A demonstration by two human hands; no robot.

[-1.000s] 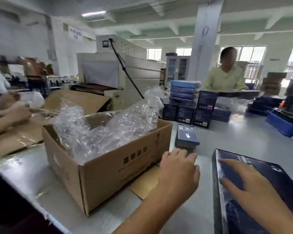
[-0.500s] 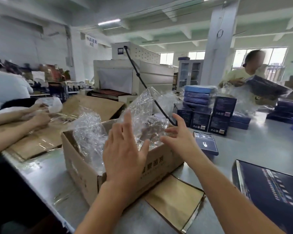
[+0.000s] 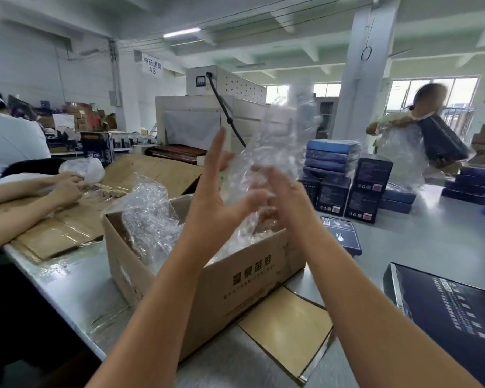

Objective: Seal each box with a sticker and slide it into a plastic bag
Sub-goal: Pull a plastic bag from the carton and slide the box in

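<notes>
1. Far wall, high up: the wall sign (image 3: 151, 66) reads "中药提取 A区", dark characters on white
2. Centre: the cardboard carton (image 3: 207, 278) has four large printed Chinese characters on its front face, with a smaller line beneath that is too fine to read. It is open with crumpled clear film inside, and one flap (image 3: 287, 329) lies flat on the table (image 3: 431, 236)
3. Near right corner of the table: the dark box (image 3: 448, 312) lies flat, cut off by the frame edge. Its lid has rows of pale print, not legible. It is well apart from both hands
4. The plastic bag (image 3: 280, 135) is clear and crumpled, raised above the carton between the two hands. Its upper part is motion-blurred
5. The left hand (image 3: 213, 200) has straight fingers spread wide and pointing up, with the thumb reaching towards the film
6. The right hand (image 3: 289, 203) shows its back to the camera, fingers bent against the film. Because of blur, cannot tell whether they pinch it
7. Behind the carton: a small dark box (image 3: 343, 238) lies flat with a white mark on top. The upright dark boxes (image 3: 373, 177) have label patches low on their faces. Beside them is a stack of blue boxes (image 3: 331, 155)
8. Beyond the table stands a beige machine (image 3: 207, 121) with a black cable. The raised bag covers part of it
9. Far right: a person (image 3: 420, 113) holds a dark box wrapped in clear film, blurred. Far left: another worker's hands (image 3: 65, 189) rest near flattened cardboard (image 3: 157, 172)
</notes>
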